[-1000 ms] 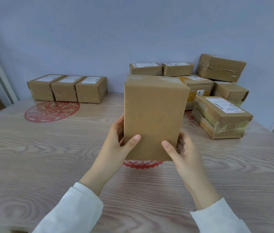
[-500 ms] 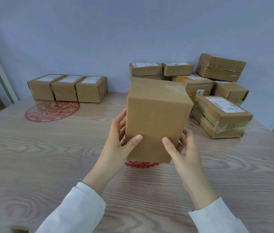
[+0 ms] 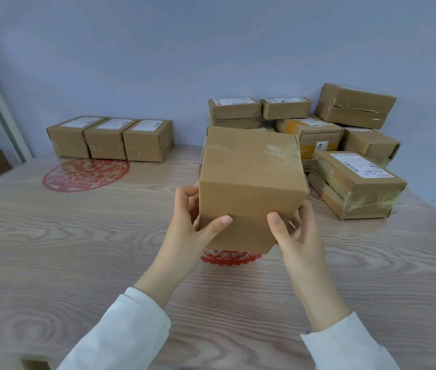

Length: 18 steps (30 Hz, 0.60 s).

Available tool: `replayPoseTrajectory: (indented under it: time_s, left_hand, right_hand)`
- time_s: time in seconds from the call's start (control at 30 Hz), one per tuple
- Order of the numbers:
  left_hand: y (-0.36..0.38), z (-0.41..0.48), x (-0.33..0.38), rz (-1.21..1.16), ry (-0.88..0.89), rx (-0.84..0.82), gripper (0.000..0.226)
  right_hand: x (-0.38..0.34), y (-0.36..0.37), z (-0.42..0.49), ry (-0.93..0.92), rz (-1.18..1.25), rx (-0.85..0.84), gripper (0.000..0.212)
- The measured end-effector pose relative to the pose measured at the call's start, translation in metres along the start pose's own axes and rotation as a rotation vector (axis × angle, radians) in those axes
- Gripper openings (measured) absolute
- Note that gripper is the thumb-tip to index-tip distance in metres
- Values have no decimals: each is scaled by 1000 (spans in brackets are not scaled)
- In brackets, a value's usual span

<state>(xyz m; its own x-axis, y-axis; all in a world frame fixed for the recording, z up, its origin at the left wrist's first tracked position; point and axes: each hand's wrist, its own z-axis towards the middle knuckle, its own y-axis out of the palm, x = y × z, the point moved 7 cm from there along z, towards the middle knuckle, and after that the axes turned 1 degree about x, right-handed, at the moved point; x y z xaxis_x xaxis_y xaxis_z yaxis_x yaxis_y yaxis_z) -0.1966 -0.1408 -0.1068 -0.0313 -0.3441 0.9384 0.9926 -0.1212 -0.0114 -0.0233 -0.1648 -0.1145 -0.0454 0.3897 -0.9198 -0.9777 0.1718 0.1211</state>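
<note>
Left hand (image 3: 191,222) and right hand (image 3: 295,236) grip the plain cardboard box (image 3: 249,182) on opposite sides, thumbs on its near face. The box is held tilted over the table (image 3: 64,249), midway between its side edges, partly covering a red paper-cut (image 3: 229,257).
</note>
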Motion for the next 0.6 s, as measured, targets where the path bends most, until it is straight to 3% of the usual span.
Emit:
replayPoseTrajectory:
  time_s: [0.17,0.33,0.4,0.47,0.5,0.6]
  left_hand:
    - [0,-3,8,-10,-7,22,53]
    - [-3,-1,5,-56,-112,69,59]
    - [-2,-1,6,-116,-144,79,38]
    - [1,-2,5,-165,-174,78,10]
    - [1,-1,3,-181,-178,72,11]
    - [0,-3,1,-163,-131,41,46]
  right_hand:
    - [-1,0,1,-24,-47,-1,61]
    - [1,-1,0,-82,-35,-10,35]
    - [1,-3,0,-82,-36,-10,36]
    - [2,-5,0,-65,-40,-18,48]
    - [2,-6,-1,-50,-51,-23,62]
    - [-4,-4,-2,3,-78,-26,93]
